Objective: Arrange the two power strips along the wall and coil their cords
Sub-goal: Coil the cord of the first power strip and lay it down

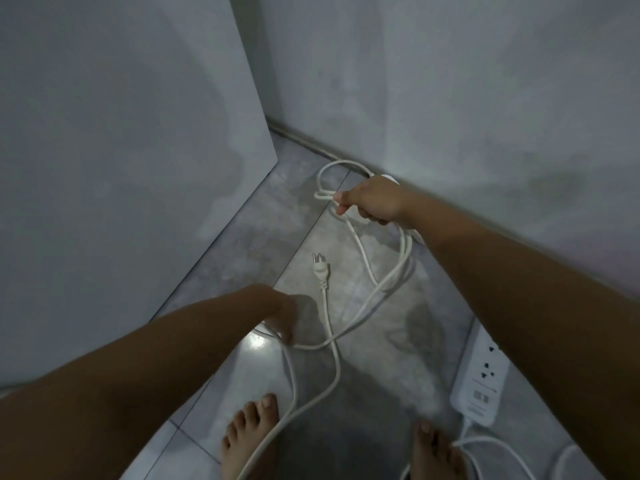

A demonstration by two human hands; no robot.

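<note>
We find the right hand (pixel 372 201) closed around gathered loops of a white cord (pixel 388 271), raised near the foot of the wall (pixel 450 98); we judge the loops are held up so the slack hangs free for coiling. The left hand (pixel 280 315) reaches low over a run of the same cord on the floor (pixel 242 244); whether its fingers grip is not clear to us. The plug (pixel 320 270) lies loose on the floor between the hands. One power strip (pixel 483 379) lies by the right foot, its own cord uncoiled. A white edge behind the right hand may be the other strip.
</note>
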